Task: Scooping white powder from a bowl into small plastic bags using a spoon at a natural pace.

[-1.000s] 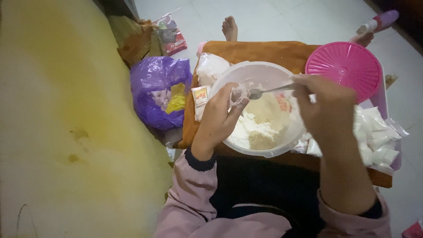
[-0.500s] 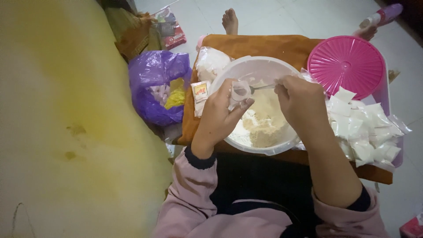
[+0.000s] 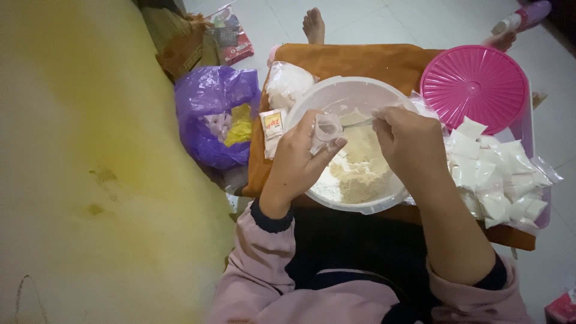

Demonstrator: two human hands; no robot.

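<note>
A big translucent white bowl holding pale powder rests on an orange-brown low table. My left hand holds a small clear plastic bag open over the bowl. My right hand grips a metal spoon whose tip reaches into the bag's mouth. Both hands hover above the bowl, nearly touching each other.
A round pink lid lies at the table's right, above a heap of several filled white packets. A small sachet and a white bag sit left of the bowl. A purple plastic bag lies on the floor beside a yellow mattress. A bare foot shows beyond the table.
My right hand has moved left with the spoon, from above the bowl's right side to the small bag's mouth. The left hand keeps holding the bag.
</note>
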